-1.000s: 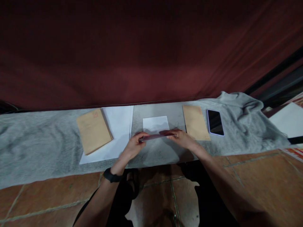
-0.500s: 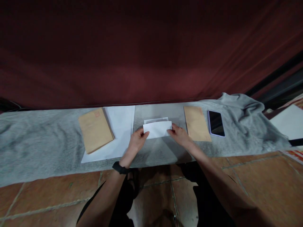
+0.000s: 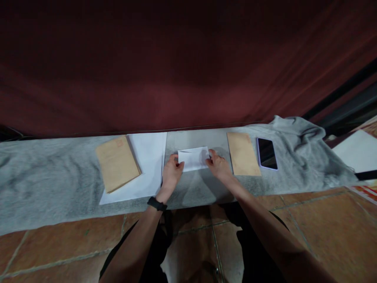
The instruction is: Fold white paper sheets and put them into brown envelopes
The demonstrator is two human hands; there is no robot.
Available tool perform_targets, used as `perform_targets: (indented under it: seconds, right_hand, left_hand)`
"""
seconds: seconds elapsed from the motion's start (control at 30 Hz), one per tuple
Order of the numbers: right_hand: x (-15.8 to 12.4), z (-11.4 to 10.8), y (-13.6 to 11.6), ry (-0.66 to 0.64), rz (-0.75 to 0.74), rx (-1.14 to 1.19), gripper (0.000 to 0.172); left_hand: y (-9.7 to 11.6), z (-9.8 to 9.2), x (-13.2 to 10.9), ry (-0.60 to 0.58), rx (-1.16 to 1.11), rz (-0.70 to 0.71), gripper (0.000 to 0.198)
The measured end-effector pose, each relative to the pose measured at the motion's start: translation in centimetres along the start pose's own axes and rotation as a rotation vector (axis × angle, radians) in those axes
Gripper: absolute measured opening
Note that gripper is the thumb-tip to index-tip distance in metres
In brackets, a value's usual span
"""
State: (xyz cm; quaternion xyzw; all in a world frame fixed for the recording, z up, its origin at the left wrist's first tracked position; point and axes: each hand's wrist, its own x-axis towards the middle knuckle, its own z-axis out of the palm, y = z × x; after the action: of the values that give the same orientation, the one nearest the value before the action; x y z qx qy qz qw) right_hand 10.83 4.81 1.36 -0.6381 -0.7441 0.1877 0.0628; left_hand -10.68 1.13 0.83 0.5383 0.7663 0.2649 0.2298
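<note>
A folded sheet of white paper (image 3: 193,159) lies on the grey cloth in front of me, its layers almost lined up at the far edge. My left hand (image 3: 172,171) pinches its left end, thumb on top and fingers curled behind. At the opposite end my right hand (image 3: 218,165) grips the paper the same way. Left of my left hand are larger white sheets (image 3: 151,165), partly under a stack of brown envelopes (image 3: 118,163). A single brown envelope (image 3: 243,154) lies just right of my right hand.
A phone with a purple case (image 3: 267,153) lies beyond the single envelope. The grey cloth (image 3: 53,177) covers a long narrow surface and bunches up at the right. Behind it hangs a dark red curtain (image 3: 176,102). Tiled floor (image 3: 64,243) shows below the front edge.
The upper flap of the folded paper has come down, so its layers now nearly overlap. Both hands keep hold of the ends.
</note>
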Motion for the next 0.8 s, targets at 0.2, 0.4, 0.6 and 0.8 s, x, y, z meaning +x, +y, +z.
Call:
perform_targets:
  seconds: [0.2,0.4,0.6,0.8]
  right_hand:
    - [0.3,0.0,0.0,-0.004,-0.014,0.007,0.048]
    - [0.3,0.1,-0.4,0.033,0.006,-0.008,0.045]
    - [0.3,0.2,-0.6,0.080,0.004,-0.055,0.043]
    - [0.1,0.5,-0.7,0.118,-0.006,-0.101,0.042]
  left_hand:
    - [0.3,0.0,-0.3,0.016,0.020,-0.003,0.055]
    - [1.1,-0.2,-0.3,0.002,0.092,-0.013,0.051]
    - [1.9,-0.2,-0.3,0.022,0.142,-0.011,0.052]
    - [2.3,-0.3,-0.5,0.019,0.206,-0.024,0.051]
